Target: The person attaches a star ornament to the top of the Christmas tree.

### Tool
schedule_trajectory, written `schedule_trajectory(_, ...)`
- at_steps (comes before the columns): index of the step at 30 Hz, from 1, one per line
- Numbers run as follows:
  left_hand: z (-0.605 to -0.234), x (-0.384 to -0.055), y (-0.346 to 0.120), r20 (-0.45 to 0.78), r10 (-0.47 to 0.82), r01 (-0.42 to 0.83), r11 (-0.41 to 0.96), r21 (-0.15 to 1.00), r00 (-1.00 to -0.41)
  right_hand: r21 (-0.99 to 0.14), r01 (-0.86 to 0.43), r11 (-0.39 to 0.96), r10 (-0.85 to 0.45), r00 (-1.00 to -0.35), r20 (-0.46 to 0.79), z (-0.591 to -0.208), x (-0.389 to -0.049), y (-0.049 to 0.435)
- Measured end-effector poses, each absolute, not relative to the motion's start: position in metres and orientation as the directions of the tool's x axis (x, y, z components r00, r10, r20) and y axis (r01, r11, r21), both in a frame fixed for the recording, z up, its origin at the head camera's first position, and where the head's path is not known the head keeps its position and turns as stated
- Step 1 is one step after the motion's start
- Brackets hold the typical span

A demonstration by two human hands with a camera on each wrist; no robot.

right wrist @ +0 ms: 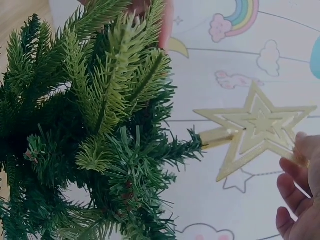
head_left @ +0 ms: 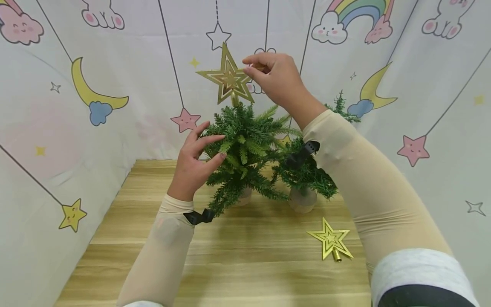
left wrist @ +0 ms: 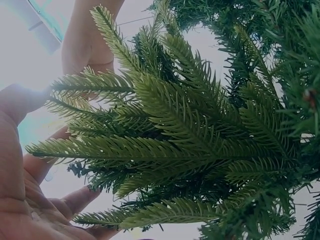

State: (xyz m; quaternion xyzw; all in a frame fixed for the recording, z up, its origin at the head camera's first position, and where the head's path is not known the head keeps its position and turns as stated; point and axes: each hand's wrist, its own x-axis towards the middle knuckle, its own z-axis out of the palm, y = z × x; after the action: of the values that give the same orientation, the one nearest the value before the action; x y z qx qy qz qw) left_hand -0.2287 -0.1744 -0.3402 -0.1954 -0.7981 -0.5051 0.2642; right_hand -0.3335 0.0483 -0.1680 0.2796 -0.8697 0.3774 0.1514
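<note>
A gold star tree topper (head_left: 229, 79) stands over the tip of the nearer artificial Christmas tree (head_left: 245, 143). My right hand (head_left: 281, 79) pinches its right-hand point between thumb and fingers. In the right wrist view the topper's tubular base (right wrist: 216, 138) meets the top twig of the tree; how far the twig goes inside is hidden. Beside the tree's left side is my left hand (head_left: 192, 164), fingers spread and holding nothing. The left wrist view has that hand (left wrist: 30, 200) around the outer green branches (left wrist: 165, 150), some fingers partly behind them.
A second, smaller tree (head_left: 307, 170) stands behind to the right, partly covered by my right forearm. Another gold star topper (head_left: 330, 239) lies on the wooden table (head_left: 245, 264) at the right. A white printed curtain (head_left: 145, 85) surrounds the table.
</note>
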Motion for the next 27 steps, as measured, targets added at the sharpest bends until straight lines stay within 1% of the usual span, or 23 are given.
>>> schedule_trajectory(6, -0.34, -0.228, -0.175, 0.607, 0.041, 0.565, 0.418, 0.711, -0.794, -0.563, -0.603, 0.565, -0.346, -0.793, 0.502, -0.162, -0.324, 0.06)
schedule_trajectory(10, -0.342, -0.224, -0.177, 0.612, 0.03, 0.558, 0.448, 0.699, -0.79, -0.525, -0.65, 0.549, -0.315, -0.743, 0.591, -0.157, -0.311, 0.08)
schedule_trajectory(12, -0.344, -0.221, -0.178, 0.637, 0.014, 0.567, 0.471, 0.676, -0.771, -0.511, -0.675, 0.533, -0.286, -0.711, 0.642, -0.154, -0.301, 0.093)
schedule_trajectory(15, -0.35, -0.215, -0.177, 0.708, -0.015, 0.613, 0.486, 0.623, -0.707, -0.488, -0.721, 0.491, -0.224, -0.647, 0.729, -0.153, -0.283, 0.118)
schedule_trajectory(16, -0.352, -0.212, -0.175, 0.739, -0.028, 0.637, 0.485, 0.599, -0.673, -0.482, -0.74, 0.469, -0.201, -0.621, 0.758, -0.154, -0.277, 0.127)
schedule_trajectory(18, -0.355, -0.206, -0.169, 0.825, -0.05, 0.709, 0.483, 0.513, -0.563, -0.448, -0.794, 0.412, -0.156, -0.546, 0.823, -0.16, -0.264, 0.147)
schedule_trajectory(20, -0.355, -0.199, -0.157, 0.901, -0.07, 0.777, 0.481, 0.406, -0.428, -0.414, -0.835, 0.362, -0.095, -0.475, 0.875, -0.17, -0.249, 0.164)
schedule_trajectory(22, -0.356, -0.192, -0.141, 0.962, -0.066, 0.828, 0.497, 0.262, -0.264, -0.382, -0.866, 0.322, -0.029, -0.412, 0.911, -0.185, -0.238, 0.182)
schedule_trajectory(23, -0.356, -0.189, -0.132, 0.98, -0.05, 0.842, 0.505, 0.191, -0.192, -0.376, -0.871, 0.317, 0.004, -0.395, 0.919, -0.194, -0.231, 0.189)
schedule_trajectory(24, -0.356, -0.186, -0.123, 0.991, -0.026, 0.851, 0.51, 0.128, -0.133, -0.374, -0.868, 0.325, 0.038, -0.384, 0.923, -0.203, -0.225, 0.195)
schedule_trajectory(26, -0.357, -0.183, -0.105, 0.998, 0.041, 0.861, 0.508, 0.016, -0.043, -0.369, -0.857, 0.36, 0.076, -0.367, 0.927, -0.226, -0.216, 0.211)
schedule_trajectory(27, -0.357, -0.183, -0.096, 0.997, 0.081, 0.865, 0.5, -0.027, -0.016, -0.378, -0.846, 0.378, 0.089, -0.373, 0.924, -0.239, -0.214, 0.219)
